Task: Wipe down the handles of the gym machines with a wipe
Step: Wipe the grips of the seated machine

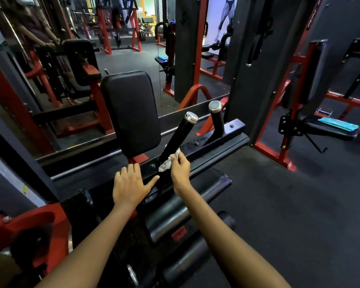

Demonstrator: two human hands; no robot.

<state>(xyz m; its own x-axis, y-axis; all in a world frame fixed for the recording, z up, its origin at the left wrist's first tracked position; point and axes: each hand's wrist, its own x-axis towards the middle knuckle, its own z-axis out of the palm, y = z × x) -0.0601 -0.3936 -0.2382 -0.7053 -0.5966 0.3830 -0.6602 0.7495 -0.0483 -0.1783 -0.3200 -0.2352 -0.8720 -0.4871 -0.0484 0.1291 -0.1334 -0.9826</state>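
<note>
Right hand (180,169) pinches a wipe (168,162) against the handle's (178,138) base; left hand (131,183) rests flat, fingers straight, just beside it.

Pad (131,113) left of near handle (178,136); far handle (216,119) right.

Right hand (180,169) pinching white wipe (167,163) against black handle (178,138), left hand (130,183) flat on frame (216,142)
</note>
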